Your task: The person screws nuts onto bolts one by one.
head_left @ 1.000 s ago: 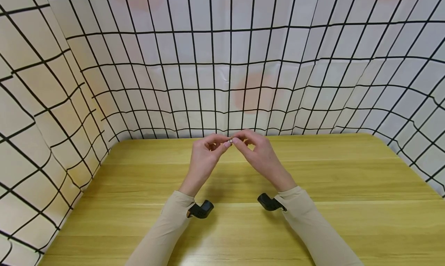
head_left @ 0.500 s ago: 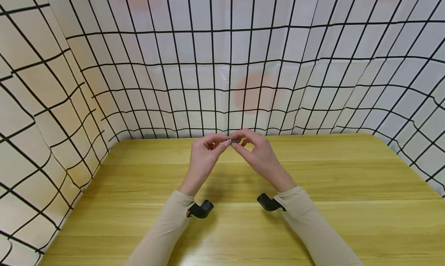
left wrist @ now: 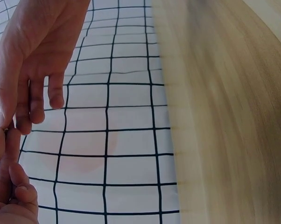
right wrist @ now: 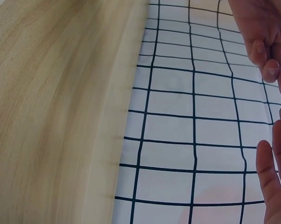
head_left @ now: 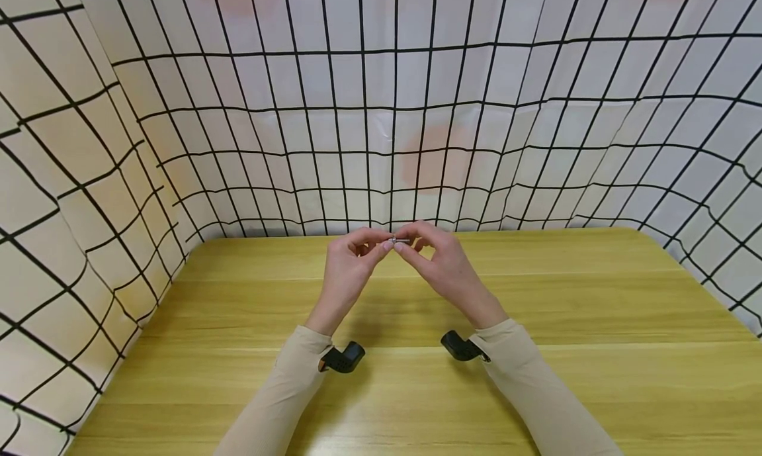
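Note:
Ahead of me, over the far part of the table, a small silver bolt-like piece (head_left: 402, 240) lies sideways between both hands. My left hand (head_left: 350, 265) pinches its left end with thumb and index finger. The right hand (head_left: 443, 263) has its thumb and forefinger curled round the other end, the thin shaft showing in the gap behind the fingertips. In the left wrist view, my left hand (left wrist: 12, 200) is at lower left and the right hand (left wrist: 35, 46) above it, fingertips meeting. The right wrist view catches only parts of the left hand (right wrist: 264, 30) and right hand (right wrist: 277, 186).
Below lies a wooden table (head_left: 393, 396). A white sheet with a black grid (head_left: 333, 125) rises behind its far edge and along both sides. Black wrist cameras (head_left: 344, 358) stick out from beige sleeves (head_left: 532, 383).
The right thumb and forefinger have parted slightly, and the silver shaft between them now shows where it was covered a second ago. The left hand has hardly moved.

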Demonstrator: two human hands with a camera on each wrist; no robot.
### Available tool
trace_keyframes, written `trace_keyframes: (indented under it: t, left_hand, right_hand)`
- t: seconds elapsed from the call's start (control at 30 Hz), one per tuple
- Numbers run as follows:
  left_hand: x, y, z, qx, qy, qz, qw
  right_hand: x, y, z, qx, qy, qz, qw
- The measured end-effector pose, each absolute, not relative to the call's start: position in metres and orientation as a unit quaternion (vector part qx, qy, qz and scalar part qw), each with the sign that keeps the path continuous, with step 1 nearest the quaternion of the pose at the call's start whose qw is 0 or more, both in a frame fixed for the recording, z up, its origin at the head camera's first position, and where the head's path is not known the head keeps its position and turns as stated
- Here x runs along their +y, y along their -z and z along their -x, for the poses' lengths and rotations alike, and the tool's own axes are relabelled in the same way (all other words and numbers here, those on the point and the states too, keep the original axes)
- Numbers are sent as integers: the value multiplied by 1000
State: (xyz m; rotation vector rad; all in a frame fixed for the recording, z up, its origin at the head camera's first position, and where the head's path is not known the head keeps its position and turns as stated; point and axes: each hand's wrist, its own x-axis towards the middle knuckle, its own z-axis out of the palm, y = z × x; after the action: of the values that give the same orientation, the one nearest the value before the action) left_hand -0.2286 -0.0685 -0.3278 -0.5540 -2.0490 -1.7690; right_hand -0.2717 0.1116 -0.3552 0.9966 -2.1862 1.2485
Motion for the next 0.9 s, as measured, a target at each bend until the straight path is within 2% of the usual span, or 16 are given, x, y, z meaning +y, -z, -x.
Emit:
trace_keyframes:
  t: [0.57,0.9]
  left_hand:
    - [-68,328,229,-725,633,200,184]
    - [-71,359,255,-721,641,185,188]
  right_hand:
    - [112,356,271,-789,-455,-358,206]
    - [113,353,268,-804,-474,-314,175]
